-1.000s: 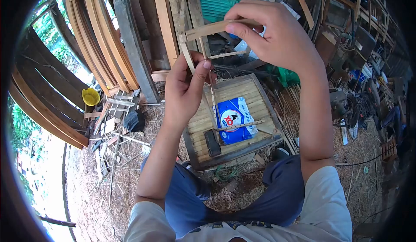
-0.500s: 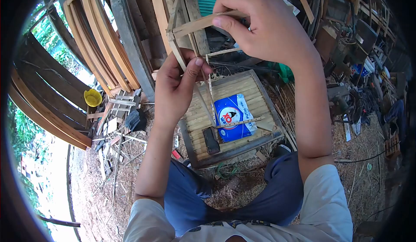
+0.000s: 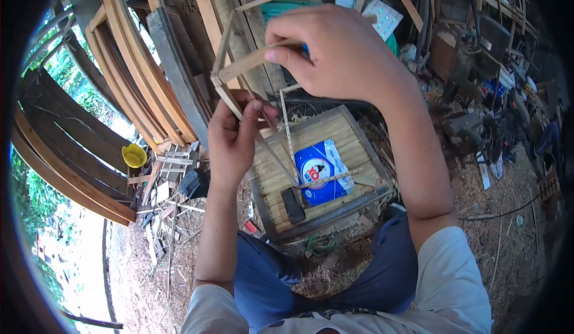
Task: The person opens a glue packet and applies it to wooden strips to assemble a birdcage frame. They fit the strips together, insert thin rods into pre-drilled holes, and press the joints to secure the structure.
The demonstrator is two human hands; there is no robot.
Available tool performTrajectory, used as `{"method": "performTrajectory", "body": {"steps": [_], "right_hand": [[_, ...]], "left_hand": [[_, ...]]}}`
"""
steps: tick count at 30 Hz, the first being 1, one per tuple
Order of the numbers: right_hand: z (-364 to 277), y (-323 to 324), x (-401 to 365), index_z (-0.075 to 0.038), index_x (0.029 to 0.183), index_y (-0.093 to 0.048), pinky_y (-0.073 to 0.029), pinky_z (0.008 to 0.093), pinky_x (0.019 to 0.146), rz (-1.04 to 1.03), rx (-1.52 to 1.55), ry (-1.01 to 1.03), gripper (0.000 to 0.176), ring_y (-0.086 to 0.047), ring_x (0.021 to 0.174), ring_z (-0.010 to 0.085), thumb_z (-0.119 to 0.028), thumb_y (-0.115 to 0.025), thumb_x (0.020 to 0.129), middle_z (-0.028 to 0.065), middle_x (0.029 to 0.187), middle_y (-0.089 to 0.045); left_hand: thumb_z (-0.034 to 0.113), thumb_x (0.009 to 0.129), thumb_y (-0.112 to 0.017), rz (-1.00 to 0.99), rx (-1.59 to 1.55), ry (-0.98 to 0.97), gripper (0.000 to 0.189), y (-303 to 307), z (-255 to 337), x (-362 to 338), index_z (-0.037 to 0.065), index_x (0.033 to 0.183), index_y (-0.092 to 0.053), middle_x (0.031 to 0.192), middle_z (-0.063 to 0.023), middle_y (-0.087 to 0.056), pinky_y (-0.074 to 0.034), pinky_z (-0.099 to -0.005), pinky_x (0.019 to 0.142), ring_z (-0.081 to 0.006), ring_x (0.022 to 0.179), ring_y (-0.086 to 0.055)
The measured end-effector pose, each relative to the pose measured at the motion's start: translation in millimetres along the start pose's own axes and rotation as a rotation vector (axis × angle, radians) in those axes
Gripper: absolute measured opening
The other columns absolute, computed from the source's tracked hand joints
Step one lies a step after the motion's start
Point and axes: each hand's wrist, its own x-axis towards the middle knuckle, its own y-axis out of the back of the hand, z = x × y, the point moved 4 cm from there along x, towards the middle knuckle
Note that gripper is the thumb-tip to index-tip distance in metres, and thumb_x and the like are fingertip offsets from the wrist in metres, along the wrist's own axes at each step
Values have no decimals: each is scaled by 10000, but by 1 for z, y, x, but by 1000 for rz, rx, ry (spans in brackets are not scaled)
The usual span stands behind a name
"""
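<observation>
A skeletal frame of thin bamboo or wood strips (image 3: 245, 63) is held up in front of me, its corner joint toward the upper left. My left hand (image 3: 233, 142) is closed around its upright strips, thumb pressed on them. My right hand (image 3: 329, 53) pinches the flat upper strip between thumb and fingers; part of that strip is hidden behind the hand. Below, a slatted bamboo panel with a dark wooden border (image 3: 357, 142) carries a blue and white plastic packet (image 3: 308, 157) and a dark block (image 3: 293, 205). The frame's lower strips pass in front of the packet.
Curved wooden frames (image 3: 134, 65) and a grey post (image 3: 173, 65) lean at the left. A yellow bucket (image 3: 134, 156) stands near wood scraps (image 3: 173, 166). Shavings (image 3: 143, 262) cover the ground. Clutter (image 3: 478, 136) fills the right side, with a dark cable (image 3: 508, 214).
Both hands and the strip frame have shifted left and slightly down in view, the frame tilting a little. The camera view has moved slightly too. Both grips look unchanged.
</observation>
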Motion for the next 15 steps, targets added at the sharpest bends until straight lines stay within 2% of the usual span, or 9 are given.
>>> {"method": "performTrajectory", "body": {"steps": [1,4,6,7,10,11,13,14,15], "right_hand": [[0,-1,-1,-53,844,-631,-433,415,601,3,15,-7,154,-599,635,301,-175,-700,907,105,718,-630],[1,-6,0,-104,858,-695,-534,441,678,-59,-41,-87,140,-704,729,274,-232,-667,908,84,672,-661],[-19,28,-3,-26,817,-647,-506,441,627,-145,76,-49,206,-619,605,266,-173,-608,956,115,659,-627],[-22,25,-2,-22,807,-645,-502,426,605,-174,72,-99,204,-599,570,257,-157,-600,953,115,638,-614],[-6,27,4,1,809,-660,-491,405,561,-381,214,-206,184,-598,533,237,-95,-568,937,127,631,-621],[-18,23,6,5,820,-668,-494,403,561,-379,150,-335,176,-608,541,234,-88,-570,931,134,644,-635],[-6,30,8,22,858,-696,-511,394,574,-499,325,-337,160,-644,583,237,-77,-583,915,160,699,-674],[-1,27,-2,38,894,-708,-527,388,595,-413,289,-250,164,-667,625,250,-82,-598,910,181,744,-690],[2,23,-12,55,931,-721,-544,382,617,-323,244,-166,180,-689,667,263,-87,-614,904,201,789,-706]], "left_hand": [[124,1071,-520,-15,-20,-21,132,0,-2,0,-1,1113,-510,904,-98,-677,-587,-318,764,-169,829,-683],[155,1085,-465,-41,-42,-60,151,1,-8,2,18,1150,-461,886,-98,-628,-596,-370,757,-199,820,-675],[162,1086,-447,-67,-114,-42,167,3,-8,4,24,1179,-454,873,-87,-587,-597,-394,750,-200,793,-649],[163,1086,-423,-52,-227,-42,186,-3,-7,4,58,1239,-434,852,-63,-496,-589,-401,719,-184,734,-571],[148,1088,-414,-87,-307,-51,216,-8,-8,5,98,1298,-432,863,-73,-492,-582,-381,683,-162,712,-521],[145,1087,-416,-98,-365,-43,236,-8,-14,6,127,1322,-431,875,-67,-485,-562,-370,644,-163,708,-520],[144,1090,-409,-121,-317,-64,229,-8,-17,10,128,1317,-434,866,-63,-475,-554,-368,643,-166,710,-522],[143,1091,-406,-133,-294,-72,225,-10,-15,11,128,1314,-436,862,-61,-470,-550,-367,642,-167,710,-523],[178,1109,-402,-100,-214,-68,192,-13,-12,8,122,1280,-469,864,-30,-417,-457,-325,656,-156,727,-460]]}}
